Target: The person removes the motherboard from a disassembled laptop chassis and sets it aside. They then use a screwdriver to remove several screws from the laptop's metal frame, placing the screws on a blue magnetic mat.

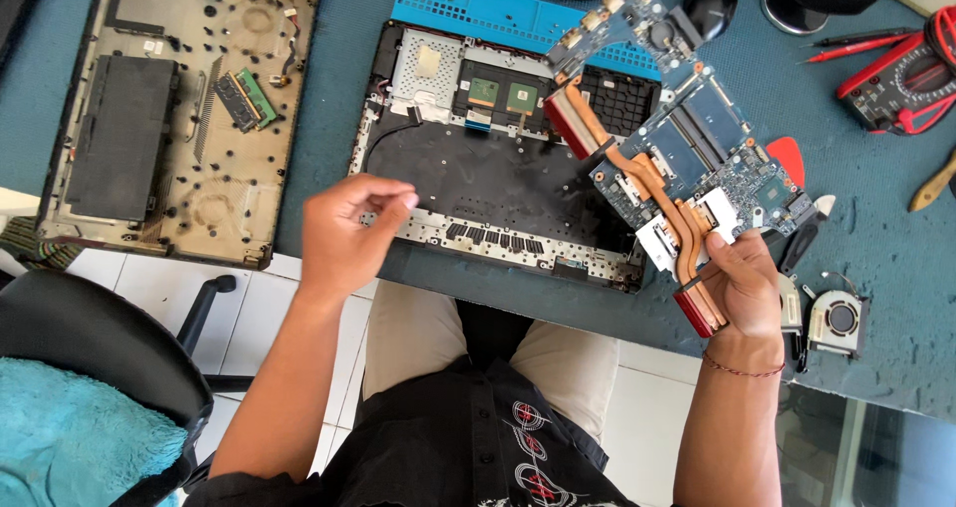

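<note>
My right hand (745, 283) grips a blue laptop motherboard (687, 143) by its near end, where copper heat pipes (647, 178) and red fin blocks sit. The board is lifted, tilted over the right side of an opened laptop chassis (498, 183). My left hand (351, 230) hovers at the chassis's near left corner, fingers pinched together; anything held between them is too small to make out.
A removed laptop bottom cover (179, 109) with a memory stick lies at left. A blue mat (478, 9) is behind the chassis. A multimeter with red probes (896, 69), a small fan (838, 320), a red pick and a mouse lie at right. Chair at lower left.
</note>
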